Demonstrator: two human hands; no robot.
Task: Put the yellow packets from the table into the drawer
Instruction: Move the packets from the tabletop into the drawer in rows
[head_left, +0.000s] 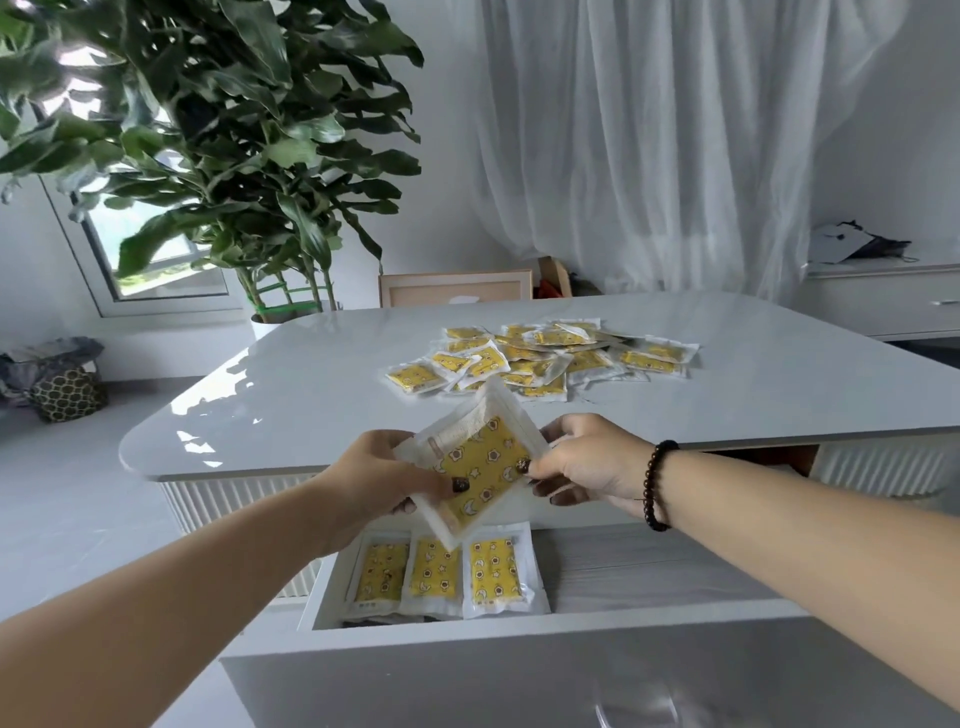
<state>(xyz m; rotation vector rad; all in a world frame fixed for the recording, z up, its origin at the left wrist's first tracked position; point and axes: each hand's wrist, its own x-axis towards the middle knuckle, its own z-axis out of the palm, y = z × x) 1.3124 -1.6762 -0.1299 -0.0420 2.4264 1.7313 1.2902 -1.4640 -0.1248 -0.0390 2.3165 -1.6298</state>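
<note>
Both hands are up over the open drawer (649, 571) right now, sharing a small stack of yellow packets (480, 470) between them, tilted, hanging in the air just off the near edge of the table (311, 384). The left hand (384, 470) has its thumb pinched down on the stack's face with fingers curled beneath, and the right hand (582, 462) nips the opposite edge between thumb and fingertips; a dark bead bracelet (657, 486) sits on that wrist. How many packets are in the stack? At least two by the layered edges, but I cannot give an exact figure. Down in the drawer, three packets in a row (436, 574) lie flat along its left end, side by side and touching, with something darker under their near edge that I cannot make out; the right part of the drawer floor shows bare wood grain. So the job reads as early going: three tucked away, one handful on its way, and the bulk yet to come. That bulk is the heap on the table (545, 356), spread toward the far edge right of centre, overlapping so thickly that a true count is impossible; I would judge upward of fifteen. A leafy plant (218, 135) stands past the table's far left corner, with a white curtain (649, 130) behind.
</note>
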